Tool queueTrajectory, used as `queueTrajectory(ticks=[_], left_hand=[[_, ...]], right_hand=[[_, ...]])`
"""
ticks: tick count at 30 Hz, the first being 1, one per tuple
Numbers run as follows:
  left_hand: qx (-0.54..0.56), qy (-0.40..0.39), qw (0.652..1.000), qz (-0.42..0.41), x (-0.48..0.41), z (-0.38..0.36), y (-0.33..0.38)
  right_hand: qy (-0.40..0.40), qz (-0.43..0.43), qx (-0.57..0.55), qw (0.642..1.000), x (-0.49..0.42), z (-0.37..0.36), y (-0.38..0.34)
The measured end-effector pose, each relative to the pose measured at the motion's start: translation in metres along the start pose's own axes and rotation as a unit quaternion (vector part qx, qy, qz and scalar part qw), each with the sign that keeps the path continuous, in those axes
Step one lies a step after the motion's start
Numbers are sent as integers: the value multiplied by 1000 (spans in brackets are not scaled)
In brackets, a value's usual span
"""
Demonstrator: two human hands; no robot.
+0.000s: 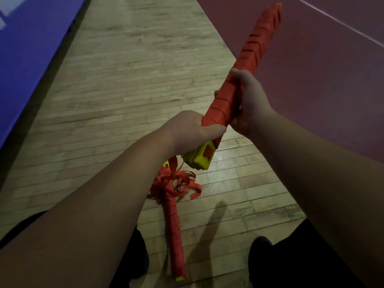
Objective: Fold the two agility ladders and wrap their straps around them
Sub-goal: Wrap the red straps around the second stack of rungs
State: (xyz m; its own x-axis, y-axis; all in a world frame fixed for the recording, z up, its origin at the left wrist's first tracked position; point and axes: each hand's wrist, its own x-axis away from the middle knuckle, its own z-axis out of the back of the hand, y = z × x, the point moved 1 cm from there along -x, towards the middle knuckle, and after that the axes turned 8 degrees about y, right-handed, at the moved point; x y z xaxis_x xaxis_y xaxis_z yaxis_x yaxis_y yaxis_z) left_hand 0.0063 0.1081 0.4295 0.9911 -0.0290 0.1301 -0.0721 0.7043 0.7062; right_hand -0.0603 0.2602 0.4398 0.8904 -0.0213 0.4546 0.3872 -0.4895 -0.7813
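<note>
Both hands, left hand [193,129] and right hand [247,100], gripped the wrapped agility ladder [245,65]; it seemed light, stiff, best held mid-bundle.

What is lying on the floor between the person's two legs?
The second ladder, partly wrapped, with loose red strap at its far end; the head view shows it.

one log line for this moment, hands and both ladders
left hand: grips held ladder near yellow end | right hand: grips it higher up | second ladder: on floor, part wrapped, loose strap at far end
</note>
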Motion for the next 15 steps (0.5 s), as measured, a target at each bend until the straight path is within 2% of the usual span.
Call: queueTrajectory(ticks=[2, 4, 8, 11, 15], left_hand=[[66, -18, 998, -10, 2, 1, 2], [123, -33, 992, -11, 4, 2, 3], [173, -63, 983, 14, 6, 3, 4], [108, -71, 991, 34, 4, 3, 8], [-80, -79, 993, 27, 0, 10, 3]], right_hand=[[-64, -24, -80, 994, 4, -1, -6], [-118, -40, -113, 986, 4, -2, -10], [-133, -44, -103, 985, 3, -1, -11], [-93, -62, -107, 988, -4, -1, -6], [-27, -79, -38, 996, -16, 7, 5]])
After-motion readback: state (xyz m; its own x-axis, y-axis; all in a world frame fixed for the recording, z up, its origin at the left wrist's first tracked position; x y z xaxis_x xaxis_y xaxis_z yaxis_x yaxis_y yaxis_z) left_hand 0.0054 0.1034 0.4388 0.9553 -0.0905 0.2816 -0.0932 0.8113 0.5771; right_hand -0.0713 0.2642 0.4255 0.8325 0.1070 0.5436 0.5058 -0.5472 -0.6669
